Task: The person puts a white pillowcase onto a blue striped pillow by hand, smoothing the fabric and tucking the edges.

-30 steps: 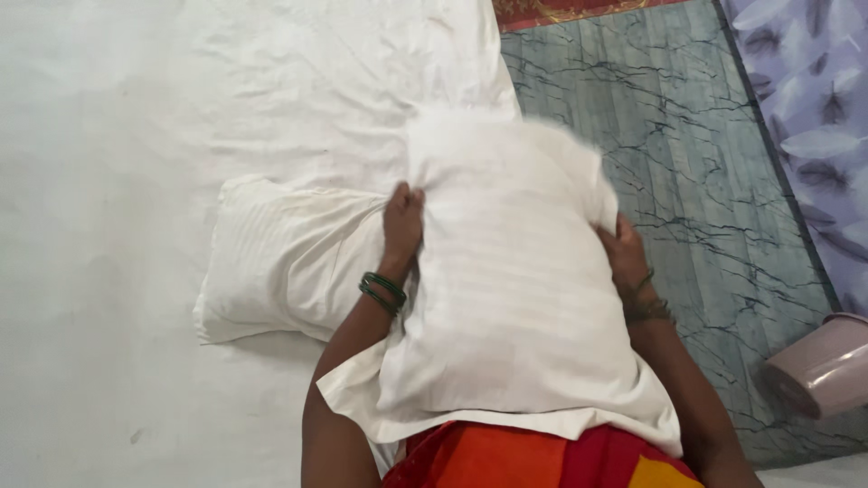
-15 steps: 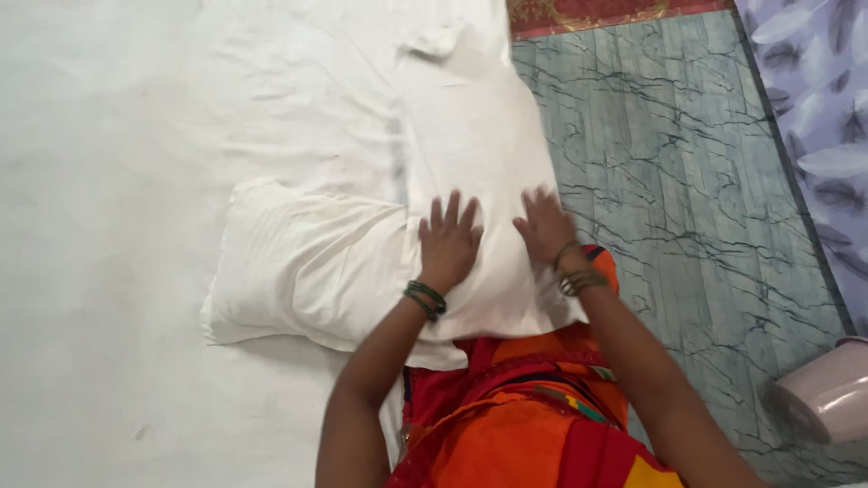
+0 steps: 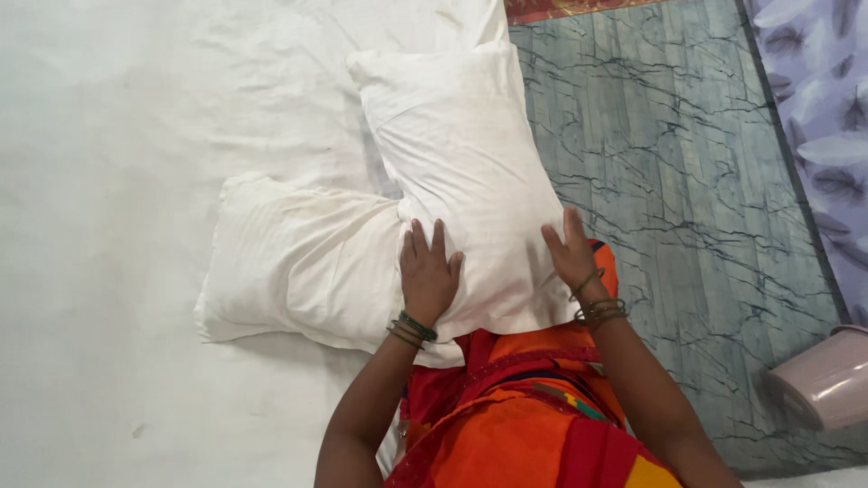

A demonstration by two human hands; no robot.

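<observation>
Head view, the only one. Right-side pillow point(image 3: 461, 154) now lies flat on the bed point(image 3: 108, 136), its long side running away from the person along the bed's right edge. A second ago it was lifted up and gripped at both sides in front of the chest; half a second ago it was down, blurred, with both palms on it. So it has been laid down and is now being pressed or smoothed into place.

Left hand point(image 3: 427, 271): flat, fingers spread a little, palm down on the near left part of that pillow, right at the seam where it overlaps the other pillow point(image 3: 298, 271). Holds nothing. Green bangles point(image 3: 411, 330) at the wrist.

Right hand point(image 3: 571, 255): flat, open, resting on the pillow's near right edge, at the side of the bed. Holds nothing. Bangles there too.

The other pillow lies crosswise to the left, unmoved across all three pictures; its right end is tucked under the first pillow. The two make an L shape.

Judgement: placing looks done, only patting or straightening left.

Around: white sheet wrinkled, orange-red garment point(image 3: 524, 425) at the bottom, grey-green marbled floor point(image 3: 669, 163) at right, pale pink bucket point(image 3: 827, 380) at the lower right corner, patterned purple cloth point(image 3: 823, 99) at far right.
</observation>
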